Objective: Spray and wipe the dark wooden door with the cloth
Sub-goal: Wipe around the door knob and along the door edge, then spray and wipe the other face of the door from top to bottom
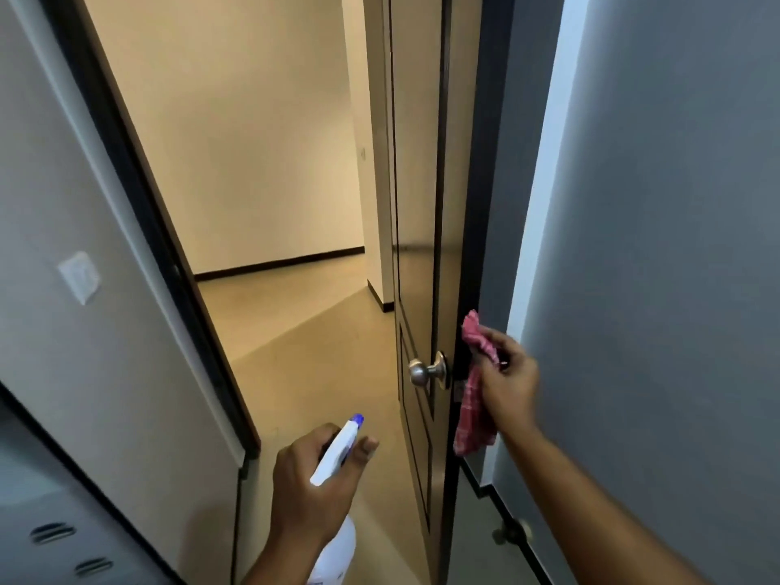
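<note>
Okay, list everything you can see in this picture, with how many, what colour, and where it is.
door: one, dark brown, open, centre right.
door knob: one, silver, on the door's face, left of the cloth.
cloth: one, red checked, at the door's edge.
spray bottle: one, white with blue nozzle, bottom centre.
light switch: one, white, on the left wall.
door frame: one, black, left of the opening.
left hand: one, grips the spray bottle.
right hand: one, holds the cloth.

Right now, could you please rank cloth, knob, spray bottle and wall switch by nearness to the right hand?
1. cloth, held in the right hand
2. knob, just left
3. spray bottle, lower left
4. wall switch, far left
</note>
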